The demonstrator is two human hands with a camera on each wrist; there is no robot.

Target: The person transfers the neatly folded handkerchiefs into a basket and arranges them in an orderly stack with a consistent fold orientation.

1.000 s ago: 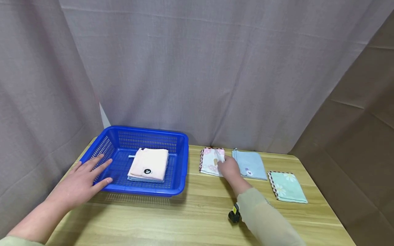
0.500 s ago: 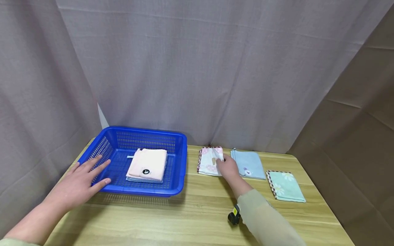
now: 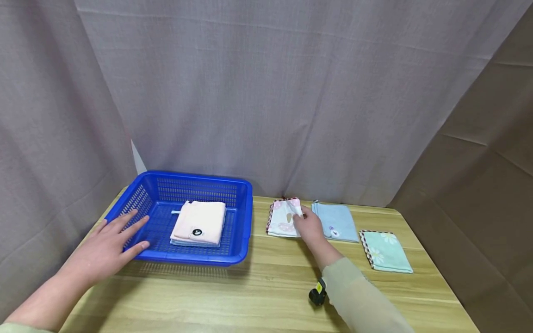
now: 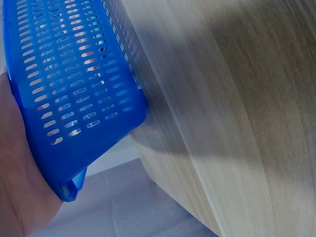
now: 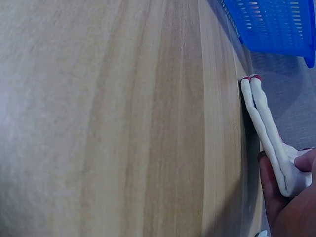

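Right hand (image 3: 310,226) pinching folded white-and-pink cloth (image 3: 283,218), right of blue basket (image 3: 200,258) on table's (image 3: 270,291) far side, left hand (image 3: 104,249) spread wide at basket's left rim, unreadable yellow label (image 3: 319,287) beside right sleeve (image 3: 358,291)

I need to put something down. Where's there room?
Bare wooden table lies in front of the blue basket, left of the wrist camera, and in front of the green daisy towel. The back is crowded: the right hand pinches the pink-patterned towel beside the blue towel.

Even light leaves soft shadow beneath the blue basket (image 3: 187,257).
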